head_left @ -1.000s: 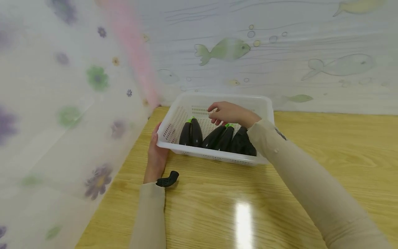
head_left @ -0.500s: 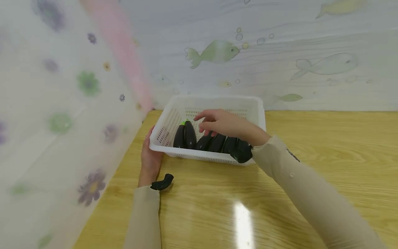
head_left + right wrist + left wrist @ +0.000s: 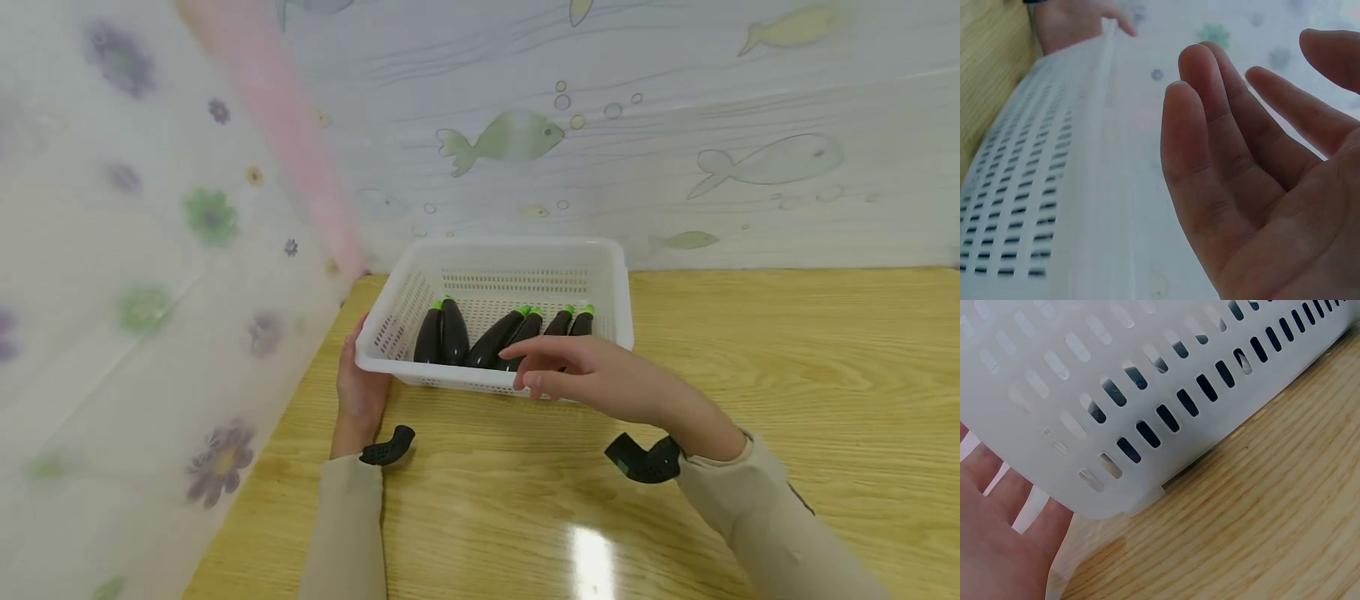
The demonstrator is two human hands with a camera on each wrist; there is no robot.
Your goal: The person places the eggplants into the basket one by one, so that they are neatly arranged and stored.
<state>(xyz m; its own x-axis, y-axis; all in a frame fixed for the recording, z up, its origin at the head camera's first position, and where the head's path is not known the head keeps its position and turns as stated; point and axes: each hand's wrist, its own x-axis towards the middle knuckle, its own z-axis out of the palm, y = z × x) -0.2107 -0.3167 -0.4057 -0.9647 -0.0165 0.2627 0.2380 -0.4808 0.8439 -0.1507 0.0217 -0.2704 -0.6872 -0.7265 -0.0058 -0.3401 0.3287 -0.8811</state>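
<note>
Several dark eggplants with green stem ends lie side by side in a white perforated plastic basket. My left hand rests against the basket's left end. In the left wrist view, its fairly straight fingers lie along the outside of the wall, with the fingertips partly hidden. Over the front rim hovers my right hand, its fingers loosely bent and holding nothing. It covers the lower parts of the rightmost eggplants in the head view.
The basket stands on a wood-grain table near its back edge. A fish-patterned sheet hangs behind it, and a flower-patterned sheet slopes along the left side. Black wrist devices stick out below the hands.
My right hand has drawn back from above the basket's inside toward the front rim, uncovering the eggplants on the right. The left hand stays at the basket's left end.
</note>
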